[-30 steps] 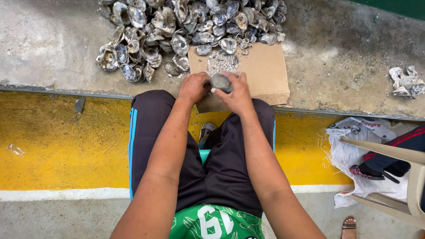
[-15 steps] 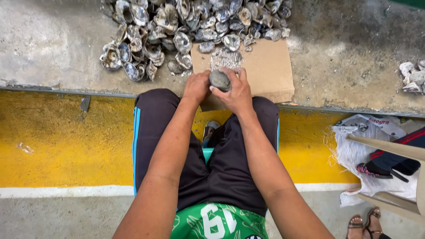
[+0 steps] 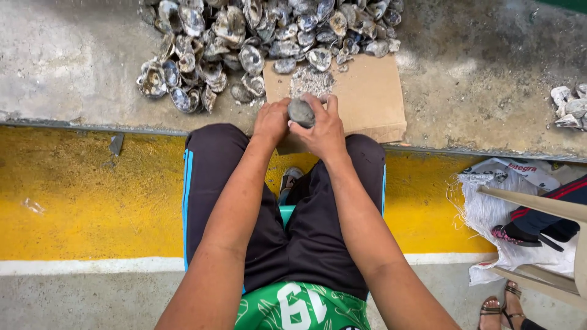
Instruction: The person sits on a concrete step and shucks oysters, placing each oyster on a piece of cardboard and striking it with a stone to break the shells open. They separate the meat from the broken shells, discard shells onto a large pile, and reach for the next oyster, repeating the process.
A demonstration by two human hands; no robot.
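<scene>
Shell pile [image 3: 244, 43]: grey shells are being kept heaped on the concrete ledge [image 3: 73, 55], up and to the left of both hands, the nearest ones lying just beyond the cardboard's far left corner.

Left hand [image 3: 272, 121]: is being held curled, fingers together, against the left side of the shell; what it grips, if anything, cannot be told, its palm side being hidden.

Shell [image 3: 301, 112]: one grey, rounded shell is being clamped between the two hands above the near edge of the cardboard, its long axis running roughly away from the person. It is lying right of the left hand and at the fingertips of the right.

Right hand [image 3: 322, 129]: is being closed on the shell, thumb and fingers wrapped over its right side; this hand is carrying most of the hold.

Cardboard [image 3: 367, 98]: a brown sheet is lying flat on the ledge under and beyond the hands, with grey grit [image 3: 310, 79] scattered just past the shell.

Second pile [image 3: 572, 105]: a few shells are lying well apart, at the far right.
</scene>
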